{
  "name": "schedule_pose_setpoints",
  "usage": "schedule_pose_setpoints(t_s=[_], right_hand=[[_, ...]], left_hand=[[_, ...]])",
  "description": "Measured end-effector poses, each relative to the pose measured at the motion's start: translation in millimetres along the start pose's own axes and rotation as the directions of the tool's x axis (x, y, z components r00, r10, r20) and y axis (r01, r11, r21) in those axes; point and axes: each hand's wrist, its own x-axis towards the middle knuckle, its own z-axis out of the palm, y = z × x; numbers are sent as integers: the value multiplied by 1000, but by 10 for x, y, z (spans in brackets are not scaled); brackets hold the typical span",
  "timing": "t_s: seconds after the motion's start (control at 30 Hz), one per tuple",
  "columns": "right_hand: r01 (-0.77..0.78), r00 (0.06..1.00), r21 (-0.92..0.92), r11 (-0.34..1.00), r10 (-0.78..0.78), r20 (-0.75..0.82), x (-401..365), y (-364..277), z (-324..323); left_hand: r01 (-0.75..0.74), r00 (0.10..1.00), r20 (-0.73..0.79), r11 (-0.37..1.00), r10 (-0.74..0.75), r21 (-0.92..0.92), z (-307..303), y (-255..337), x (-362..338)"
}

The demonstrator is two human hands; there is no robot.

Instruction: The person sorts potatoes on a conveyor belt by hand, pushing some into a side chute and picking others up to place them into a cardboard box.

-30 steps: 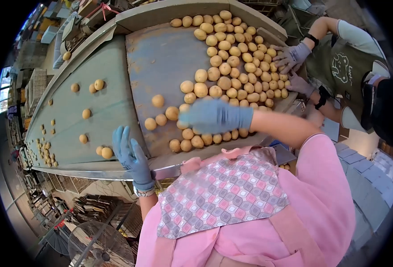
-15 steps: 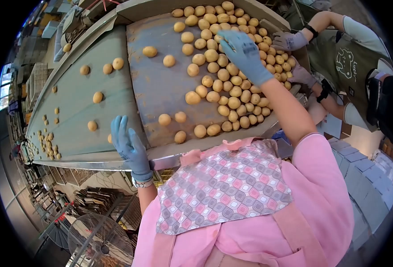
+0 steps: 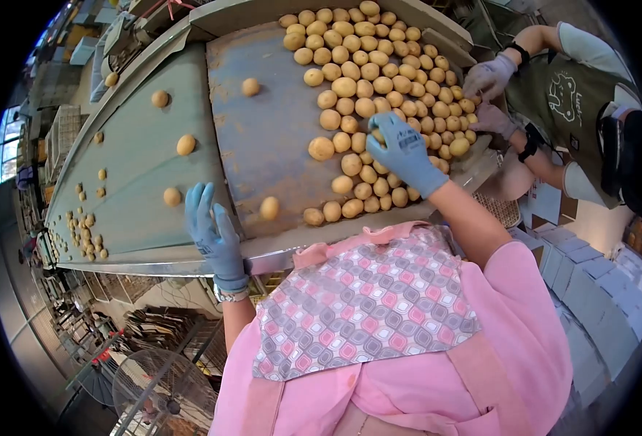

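Observation:
My left hand (image 3: 218,236), in a blue glove, lies over the near metal rim with its fingers stretched out and nothing in them. A lone potato (image 3: 172,196) sits on the green belt just beyond its fingertips. My right hand (image 3: 404,151), also gloved in blue, is among the crowded potatoes on the right. Its thumb and fingers are curled around a potato (image 3: 376,136) that is partly hidden by them. Packed potatoes (image 3: 343,87) surround that hand on the grey-blue sorting surface (image 3: 263,149).
A green conveyor belt (image 3: 143,174) carries scattered potatoes at left. Across the right end, a co-worker's grey-gloved hands (image 3: 490,76) touch the potatoes. A metal rim (image 3: 277,260) runs along my side. A caged fan (image 3: 165,389) stands lower left, stacked boxes (image 3: 590,298) lower right.
My right hand has come down toward me over the pile, and its fingers have curled around a potato. Loose potatoes have rolled right into the pile. My left hand has barely moved.

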Motion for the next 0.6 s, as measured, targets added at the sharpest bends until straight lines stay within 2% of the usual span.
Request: schedule_pose_setpoints(t_s=[0.07, 0.13, 0.17, 0.27, 0.3, 0.37, 0.43, 0.53, 0.57, 0.6], right_hand=[[149, 983, -212, 966, -121, 141, -255, -74, 39], [354, 931, -532, 769, -237, 277, -516, -166, 89], [388, 918, -587, 711, -240, 317, -518, -242, 62], [342, 916, -674, 655, -74, 393, -397, -456, 52], [323, 918, -645, 692, -63, 392, -331, -481, 83], [432, 887, -569, 700, -218, 406, -228, -288, 197], [498, 858, -361, 788, -388, 337, -122, 48, 352], [385, 903, -217, 897, -318, 289, -139, 72, 237], [258, 947, 33, 966, -259, 187, -202, -133, 22], [-60, 974, 320, 945, -14, 224, -325, -303, -30]], left_hand=[[4, 1000, -5, 1000, -4, 8, -25, -12, 17], [0, 1000, -3, 1000, 0, 2, -22, -11, 27], [-5, 1000, -3, 1000, 5, 1, -35, -30, 29], [-21, 1000, 10, 1000, 20, 15, -64, -36, 12], [-29, 999, 14, 999, 29, 18, -75, -31, 13], [-54, 998, 17, 998, 53, 36, -81, -51, 21], [-61, 998, 15, 997, 61, 44, -89, -65, 16], [-46, 999, -3, 998, 47, 46, -123, -82, 13], [-38, 999, -12, 998, 38, 45, -133, -72, 10], [-27, 999, -20, 999, 28, 44, -130, -60, 3]])
